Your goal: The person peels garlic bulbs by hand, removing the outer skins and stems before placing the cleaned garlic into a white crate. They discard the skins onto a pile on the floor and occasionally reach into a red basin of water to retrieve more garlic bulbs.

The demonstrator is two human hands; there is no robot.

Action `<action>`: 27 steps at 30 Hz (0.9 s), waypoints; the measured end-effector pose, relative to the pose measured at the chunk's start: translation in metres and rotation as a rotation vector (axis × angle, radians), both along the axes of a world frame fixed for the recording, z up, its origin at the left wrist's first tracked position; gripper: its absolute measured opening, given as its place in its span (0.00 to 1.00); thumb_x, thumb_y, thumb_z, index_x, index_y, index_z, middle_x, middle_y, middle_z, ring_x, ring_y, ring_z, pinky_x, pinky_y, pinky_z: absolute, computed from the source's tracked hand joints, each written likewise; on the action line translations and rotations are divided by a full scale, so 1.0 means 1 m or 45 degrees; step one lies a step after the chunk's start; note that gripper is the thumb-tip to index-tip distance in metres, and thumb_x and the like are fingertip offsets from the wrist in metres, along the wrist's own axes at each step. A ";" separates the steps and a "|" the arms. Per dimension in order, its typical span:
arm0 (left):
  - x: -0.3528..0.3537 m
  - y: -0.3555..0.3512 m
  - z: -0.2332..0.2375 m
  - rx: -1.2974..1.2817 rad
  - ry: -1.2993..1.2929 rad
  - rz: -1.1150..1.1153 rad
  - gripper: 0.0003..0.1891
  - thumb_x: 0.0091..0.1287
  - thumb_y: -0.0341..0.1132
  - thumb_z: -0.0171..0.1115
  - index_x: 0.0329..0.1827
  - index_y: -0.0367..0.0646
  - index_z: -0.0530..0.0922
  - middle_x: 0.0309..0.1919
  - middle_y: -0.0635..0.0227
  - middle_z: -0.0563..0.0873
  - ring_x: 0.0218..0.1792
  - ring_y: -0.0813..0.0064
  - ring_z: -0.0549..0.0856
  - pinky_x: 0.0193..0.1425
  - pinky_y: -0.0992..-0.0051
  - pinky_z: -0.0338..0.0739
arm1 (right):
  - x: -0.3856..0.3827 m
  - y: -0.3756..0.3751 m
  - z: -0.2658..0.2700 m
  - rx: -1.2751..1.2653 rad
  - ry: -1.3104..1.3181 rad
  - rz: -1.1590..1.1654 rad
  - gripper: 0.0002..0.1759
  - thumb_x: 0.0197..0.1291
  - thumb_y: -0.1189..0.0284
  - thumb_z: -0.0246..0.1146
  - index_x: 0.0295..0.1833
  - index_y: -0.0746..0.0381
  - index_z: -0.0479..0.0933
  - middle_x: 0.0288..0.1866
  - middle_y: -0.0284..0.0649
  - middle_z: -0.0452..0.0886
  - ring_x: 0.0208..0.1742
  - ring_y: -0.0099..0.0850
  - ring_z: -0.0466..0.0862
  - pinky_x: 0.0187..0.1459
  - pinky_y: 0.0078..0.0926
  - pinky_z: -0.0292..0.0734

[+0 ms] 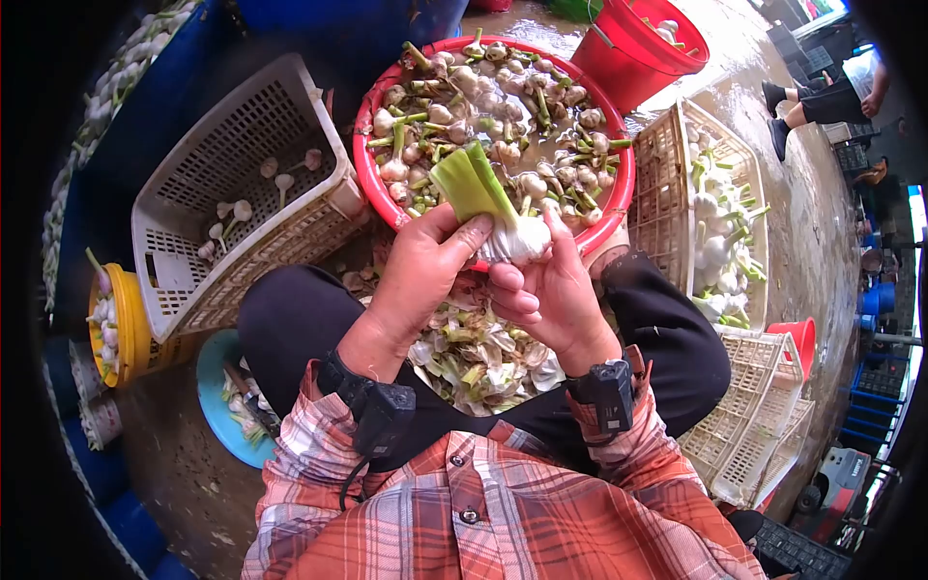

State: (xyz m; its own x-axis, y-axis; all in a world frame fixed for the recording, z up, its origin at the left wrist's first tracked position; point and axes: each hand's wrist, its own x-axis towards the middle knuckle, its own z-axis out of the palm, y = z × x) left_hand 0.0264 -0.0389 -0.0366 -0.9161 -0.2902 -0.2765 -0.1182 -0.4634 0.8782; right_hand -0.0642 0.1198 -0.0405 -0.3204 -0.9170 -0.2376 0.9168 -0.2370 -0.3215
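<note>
A white garlic bulb [519, 240] with a broad green stalk [471, 186] is held up over the near edge of a red tub [626, 193]. My left hand [422, 275] is closed on it, the thumb pressed where stalk meets bulb. My right hand [556, 295] grips the bulb from the other side, between thumb and curled fingers. Behind the bulb, the tub holds water and many garlic bulbs with cut stems, some still dirty. Beneath my hands, between my legs, lies a heap of garlic peelings [488, 353].
On the left, a pale plastic crate [319, 193] holds a few bulbs; a yellow bucket [145, 324] and blue basin [215, 387] stand nearer. A crate of white garlic [667, 174] stands right, beside stacked crates [744, 387]. Behind is a red bucket [643, 58]. A person [841, 97] is at far right.
</note>
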 end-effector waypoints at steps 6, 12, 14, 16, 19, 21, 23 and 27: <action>-0.005 0.000 -0.006 -0.929 0.071 0.252 0.08 0.73 0.30 0.64 0.46 0.33 0.84 0.35 0.63 0.86 0.37 0.68 0.86 0.47 0.70 0.80 | 0.007 0.003 0.010 0.966 1.631 -0.450 0.17 0.69 0.70 0.70 0.56 0.66 0.75 0.29 0.32 0.79 0.26 0.18 0.74 0.30 0.20 0.72; -0.001 -0.001 -0.005 -0.474 0.091 0.299 0.08 0.78 0.32 0.61 0.48 0.35 0.85 0.38 0.72 0.87 0.37 0.83 0.84 0.46 0.79 0.78 | 0.006 0.004 0.014 0.843 1.404 -0.669 0.09 0.76 0.68 0.63 0.45 0.61 0.74 0.25 0.31 0.79 0.24 0.16 0.77 0.27 0.16 0.71; 0.004 -0.019 -0.003 -0.106 0.075 0.463 0.11 0.80 0.35 0.58 0.51 0.37 0.84 0.44 0.69 0.90 0.39 0.88 0.84 0.46 0.83 0.79 | 0.000 0.019 0.020 0.807 1.219 -0.819 0.09 0.78 0.66 0.60 0.46 0.60 0.72 0.26 0.30 0.79 0.23 0.16 0.76 0.25 0.14 0.70; 0.011 -0.029 -0.001 -0.438 -0.023 0.202 0.13 0.80 0.34 0.58 0.59 0.36 0.82 0.47 0.67 0.91 0.43 0.86 0.86 0.49 0.81 0.80 | -0.007 0.031 0.024 0.781 1.333 -0.908 0.09 0.78 0.67 0.60 0.48 0.62 0.73 0.31 0.33 0.81 0.27 0.17 0.79 0.30 0.14 0.73; 0.019 0.000 0.013 -0.707 -0.236 -0.774 0.24 0.70 0.34 0.72 0.67 0.38 0.79 0.48 0.66 0.90 0.45 0.79 0.88 0.52 0.75 0.82 | 0.001 0.035 0.029 0.719 1.476 -0.700 0.08 0.75 0.73 0.63 0.52 0.64 0.74 0.40 0.34 0.81 0.37 0.18 0.81 0.40 0.16 0.78; 0.019 0.013 0.015 -0.920 -0.301 -0.502 0.25 0.67 0.33 0.74 0.67 0.41 0.80 0.45 0.64 0.90 0.45 0.77 0.89 0.51 0.74 0.83 | 0.006 0.034 0.031 0.911 1.937 -0.704 0.09 0.69 0.78 0.67 0.51 0.64 0.75 0.40 0.35 0.80 0.38 0.21 0.81 0.41 0.21 0.78; 0.009 0.011 0.021 -0.870 0.016 -0.036 0.23 0.67 0.32 0.74 0.65 0.42 0.82 0.45 0.66 0.89 0.45 0.75 0.90 0.50 0.72 0.84 | 0.014 0.033 0.025 0.978 2.061 -0.662 0.10 0.65 0.79 0.68 0.49 0.63 0.75 0.38 0.40 0.79 0.37 0.29 0.83 0.40 0.25 0.78; 0.003 0.015 0.010 -1.606 0.322 0.220 0.15 0.65 0.29 0.72 0.54 0.41 0.87 0.39 0.62 0.90 0.42 0.65 0.91 0.48 0.71 0.85 | 0.026 0.011 0.024 0.962 2.351 -0.734 0.11 0.64 0.79 0.68 0.47 0.64 0.73 0.38 0.46 0.78 0.36 0.44 0.82 0.39 0.35 0.78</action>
